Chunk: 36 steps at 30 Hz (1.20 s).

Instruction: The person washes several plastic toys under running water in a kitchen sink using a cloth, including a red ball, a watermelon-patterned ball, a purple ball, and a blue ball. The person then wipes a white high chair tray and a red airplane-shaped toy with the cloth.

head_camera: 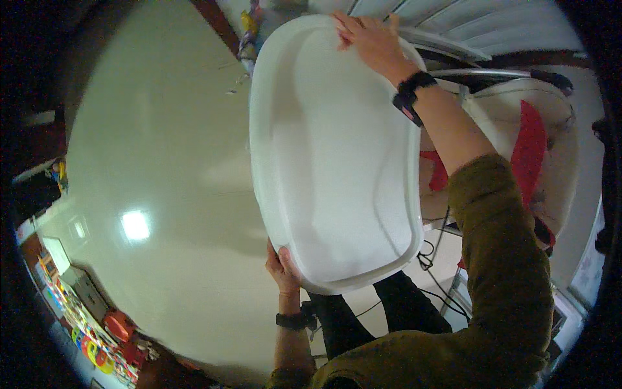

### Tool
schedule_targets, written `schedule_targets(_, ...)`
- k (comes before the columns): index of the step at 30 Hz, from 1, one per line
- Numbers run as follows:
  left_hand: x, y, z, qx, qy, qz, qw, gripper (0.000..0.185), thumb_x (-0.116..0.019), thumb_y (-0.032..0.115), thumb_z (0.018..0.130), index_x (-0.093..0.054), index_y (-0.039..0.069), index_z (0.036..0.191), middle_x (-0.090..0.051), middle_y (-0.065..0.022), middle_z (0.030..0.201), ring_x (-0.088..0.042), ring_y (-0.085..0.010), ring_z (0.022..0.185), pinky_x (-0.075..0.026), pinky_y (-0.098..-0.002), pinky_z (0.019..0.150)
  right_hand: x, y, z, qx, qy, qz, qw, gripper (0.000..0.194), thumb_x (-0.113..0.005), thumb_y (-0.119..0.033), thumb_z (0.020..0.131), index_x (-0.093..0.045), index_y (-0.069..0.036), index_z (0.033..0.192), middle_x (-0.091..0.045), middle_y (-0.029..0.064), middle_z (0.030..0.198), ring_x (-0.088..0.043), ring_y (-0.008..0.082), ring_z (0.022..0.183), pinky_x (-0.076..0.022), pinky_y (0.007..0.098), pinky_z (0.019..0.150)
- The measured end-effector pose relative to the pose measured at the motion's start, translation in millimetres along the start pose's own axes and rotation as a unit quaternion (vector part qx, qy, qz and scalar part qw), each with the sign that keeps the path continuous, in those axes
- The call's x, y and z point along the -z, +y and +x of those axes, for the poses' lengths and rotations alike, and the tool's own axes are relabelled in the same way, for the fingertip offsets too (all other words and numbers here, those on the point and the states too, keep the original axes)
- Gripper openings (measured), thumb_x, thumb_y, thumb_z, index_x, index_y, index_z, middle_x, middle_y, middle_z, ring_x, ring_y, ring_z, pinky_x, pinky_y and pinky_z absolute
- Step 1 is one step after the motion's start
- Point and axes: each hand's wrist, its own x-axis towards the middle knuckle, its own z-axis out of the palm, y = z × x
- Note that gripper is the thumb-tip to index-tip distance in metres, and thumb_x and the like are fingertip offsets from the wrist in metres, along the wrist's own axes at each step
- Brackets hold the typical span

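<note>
A large white plastic tub (340, 160), oval with a raised rim and a shallow contoured basin, is held up in front of my body. My left hand (284, 272) grips its near left rim, the thumb on the inner side. At the far end, my right hand (374, 46) reaches across the tub and holds the rim there, fingers lying over the inner side. Both wrists wear black bands. The underside of the tub is hidden, and the basin has nothing in it.
Right of the tub stands a beige padded chair (559, 160) with a metal frame and red patches. Black cables (427, 262) trail over the glossy pale floor (180, 194) near my legs. At lower left are a red container (118, 326) and colourful items. White panels (461, 22) rise behind.
</note>
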Motion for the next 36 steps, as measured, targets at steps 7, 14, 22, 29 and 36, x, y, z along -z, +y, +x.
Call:
schedule_targets(7,-15,25,15,-0.009,-0.032,-0.037,0.999,0.049,-0.044,0.036,0.096,-0.049,-0.003,0.126,-0.061,-0.0128,0.108,-0.057,-0.0178,0.096,-0.046,-0.0305,0.082,54,56,-136,-0.150,-0.125,-0.021,0.981,0.064,-0.047,0.001,0.082,-0.034,-0.017,0.142,-0.034,0.0202,0.142,-0.050,0.0309,0.118,-0.0262,0.0613,0.099)
schedule_targets(14,-16,42,35,-0.042,-0.066,0.019,0.997,0.050,-0.040,0.040,0.098,-0.049,-0.001,0.126,-0.061,-0.0135,0.107,-0.058,-0.0216,0.095,-0.047,-0.0326,0.082,175,-91,-280,-0.271,-0.215,0.124,0.930,0.069,-0.043,0.009,0.078,-0.034,-0.013,0.143,-0.034,0.0244,0.139,-0.038,0.0401,0.126,-0.0300,0.0590,0.099)
schedule_targets(22,-26,49,25,0.017,-0.110,-0.082,0.990,0.058,-0.039,0.042,0.097,-0.036,0.002,0.138,-0.051,-0.0175,0.124,-0.050,-0.0244,0.111,-0.042,-0.0356,0.093,248,-106,-354,-0.351,-0.221,0.486,0.769,0.034,-0.042,-0.030,0.099,-0.057,-0.006,0.117,-0.065,0.0142,0.100,-0.062,0.0271,0.085,-0.0450,0.0440,0.082)
schedule_targets(29,26,26,-15,0.337,-0.255,-0.352,0.835,0.101,-0.021,0.083,0.077,-0.017,0.011,0.148,-0.032,-0.0112,0.147,-0.036,-0.0360,0.130,-0.034,-0.0557,0.101,123,-135,-47,-0.014,0.099,0.349,0.932,0.021,-0.051,-0.023,0.092,-0.063,-0.008,0.098,-0.059,0.0098,0.096,-0.055,0.0287,0.094,-0.0468,0.0432,0.075)
schedule_targets(36,29,0,-38,0.341,-0.266,-0.521,0.736,0.102,-0.009,0.085,0.076,-0.037,0.007,0.136,-0.047,-0.0114,0.134,-0.048,-0.0305,0.120,-0.042,-0.0558,0.093,164,-247,-200,0.260,-0.095,-0.004,0.961,0.043,-0.045,-0.019,0.087,-0.048,0.006,0.122,-0.050,0.0263,0.125,-0.046,0.0396,0.119,-0.0372,0.0495,0.099)
